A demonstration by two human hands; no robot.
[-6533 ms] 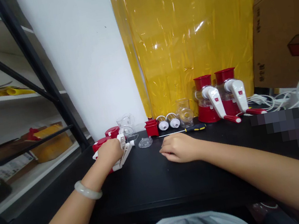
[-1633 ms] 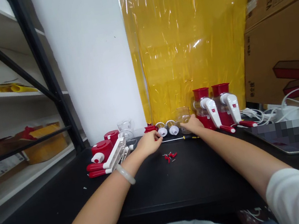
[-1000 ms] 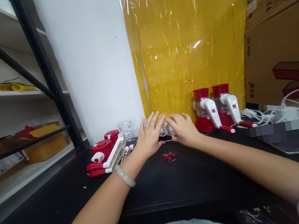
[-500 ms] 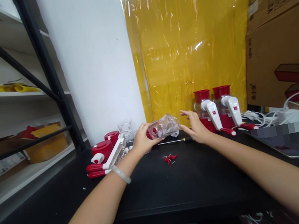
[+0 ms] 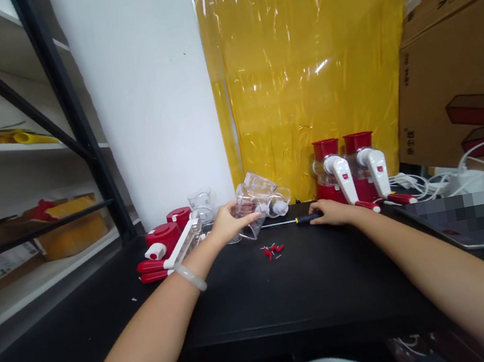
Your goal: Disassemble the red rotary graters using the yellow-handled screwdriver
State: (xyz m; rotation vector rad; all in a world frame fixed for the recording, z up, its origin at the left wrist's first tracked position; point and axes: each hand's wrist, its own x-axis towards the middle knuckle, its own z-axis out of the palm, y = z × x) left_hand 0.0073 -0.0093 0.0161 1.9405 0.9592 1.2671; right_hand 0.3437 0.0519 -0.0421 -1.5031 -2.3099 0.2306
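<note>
My left hand [image 5: 229,223] is closed around a clear plastic housing [image 5: 255,188], held tilted just above the table. White round fittings [image 5: 279,207] show at the housing's lower right. At the back of the table, my right hand [image 5: 331,213] has its fingers on the black handle of a screwdriver [image 5: 305,218]. The screwdriver lies sideways, its thin shaft pointing left beneath the housing. Small red pieces [image 5: 273,251] and several thin metal bits lie in front of it.
Left of my hands are red bases [image 5: 164,238], white crank arms with red grips [image 5: 151,267] and a clear part [image 5: 201,199]. Two assembled red-and-white crank devices [image 5: 331,174] stand back right. Beyond them are white cables [image 5: 433,188], a tablet [image 5: 441,221] and a large carton [image 5: 461,73].
My right hand has come down onto the screwdriver handle. The clear housing has turned in my left hand, so its white fittings now show and its red part no longer does.
</note>
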